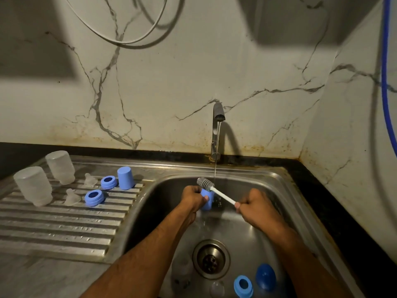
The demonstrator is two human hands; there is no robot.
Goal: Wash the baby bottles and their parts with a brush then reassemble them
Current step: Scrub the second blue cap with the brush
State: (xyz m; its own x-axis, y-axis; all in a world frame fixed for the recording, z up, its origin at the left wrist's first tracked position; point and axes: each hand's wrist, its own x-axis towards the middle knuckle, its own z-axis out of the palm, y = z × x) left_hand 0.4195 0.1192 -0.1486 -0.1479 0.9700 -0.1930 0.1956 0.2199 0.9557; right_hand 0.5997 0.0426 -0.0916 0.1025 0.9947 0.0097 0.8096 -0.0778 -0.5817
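— In the sink?
— Left hand, grip curled round a light blue cap, held over the basin under a thin stream from the tap. Right hand, grip clenched on the white handle of the brush. Brush long axis slanting from lower right up to upper left, grey bristle head just above the cap, past the left thumb. Near the bottom edge, by the drain: one blue ring, one dark blue cap, one clear teat, blurred.
— And on the drainboard?
— Two clear bottles, both upside down, mouths on the ribs, one behind the other at far left. Two clear teats, tips up. Two blue rings, openings up. One light blue cap, upside down, standing just right of the farther ring.
— Wall?
— Marbled tile, a white cable looping at top, a blue hose down the right side.
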